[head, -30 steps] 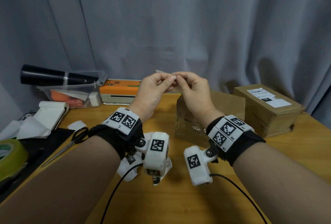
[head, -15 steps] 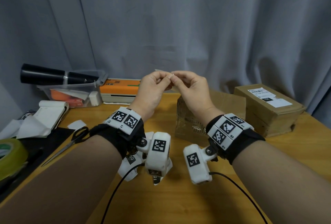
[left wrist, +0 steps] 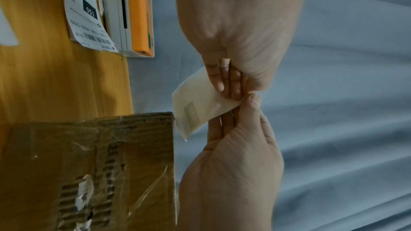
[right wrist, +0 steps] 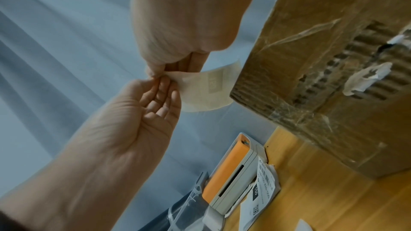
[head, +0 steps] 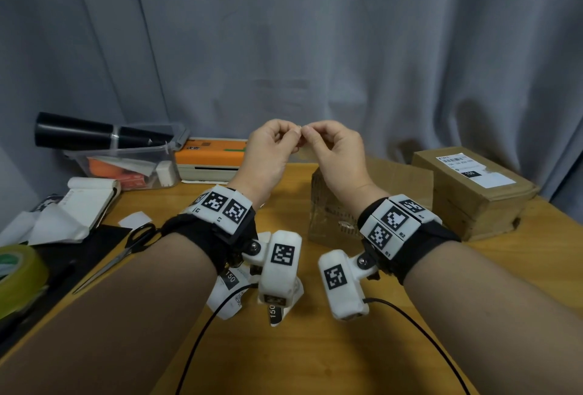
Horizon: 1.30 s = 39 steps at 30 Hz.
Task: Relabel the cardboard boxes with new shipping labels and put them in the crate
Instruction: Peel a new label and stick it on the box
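Both hands are raised above the table and pinch one pale shipping label (left wrist: 195, 110) by the same corner. My left hand (head: 295, 135) grips it from the left and my right hand (head: 307, 134) from the right, fingertips touching. In the right wrist view the label (right wrist: 211, 90) hangs curved, its faint "150" print showing through. The head view hides the label behind the hands. Below the hands stands a taped cardboard box (head: 328, 205) with torn label remains (right wrist: 364, 78). A second box (head: 473, 202) at the right carries a white label (head: 473, 170).
An orange label printer (head: 209, 158) sits at the back, with a clear plastic bin (head: 123, 164) and a black roll (head: 94, 134) to its left. Scissors (head: 126, 252), a tape roll (head: 15, 274) and loose papers (head: 79, 208) lie left. Loose labels (head: 230, 293) lie under the left wrist.
Both hands have risen slightly and stay pinched together on the label. The white label edge that showed above the fingers earlier is now hidden in the head view.
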Available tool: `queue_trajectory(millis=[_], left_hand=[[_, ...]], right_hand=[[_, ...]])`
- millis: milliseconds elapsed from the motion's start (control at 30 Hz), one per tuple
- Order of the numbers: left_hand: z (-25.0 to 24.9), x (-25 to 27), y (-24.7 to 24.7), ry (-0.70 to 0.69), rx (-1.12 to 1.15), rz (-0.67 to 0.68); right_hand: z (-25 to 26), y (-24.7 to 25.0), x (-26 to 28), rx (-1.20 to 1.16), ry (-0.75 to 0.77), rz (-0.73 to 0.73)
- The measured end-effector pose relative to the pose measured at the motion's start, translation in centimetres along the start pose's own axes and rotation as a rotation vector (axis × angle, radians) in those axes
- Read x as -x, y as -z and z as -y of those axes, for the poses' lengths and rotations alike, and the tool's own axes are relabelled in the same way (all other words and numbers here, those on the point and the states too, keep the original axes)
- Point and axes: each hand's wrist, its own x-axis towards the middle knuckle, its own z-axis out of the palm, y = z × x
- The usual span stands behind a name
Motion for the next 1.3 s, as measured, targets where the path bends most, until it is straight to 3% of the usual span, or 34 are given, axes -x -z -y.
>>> queue_trajectory(millis=[167,267,433,633,833,1067,1300], left_hand=[[-0.4,-1.0,-0.1,-0.063,-0.134,0.003],[-0.4,-1.5,0.0,-0.041,-0.172,-0.015],[-0.2,-0.9,-0.2,0.119,0.100,0.014],[0.5,0.5,0.2,0.109,0.165,0.024],[1.4,0.9,0.7,0.077,0.046,-0.017],[1.5,0.9,1.2,0.020,-0.014,0.011],[1.5,1.0,1.8,0.112,-0.078,0.068]], right_hand=[[0.0,-0.1,-1.1,0.145,0.000,-0.027],[0.2,-0.1,-1.5,0.114,-0.055,-0.031],[0.2,-0.2,-1.2,0.059,-0.076,-0.006],[-0.2,-1.0,0.2,0.060,-0.080,0.006],[-0.1,-1.4,1.7,-0.130,-0.180,0.023],[-0.2,-1.1,1.6,-0.132,-0.183,-0.023],[-0.7,-0.6,1.1,-0.060,-0.241,-0.015]])
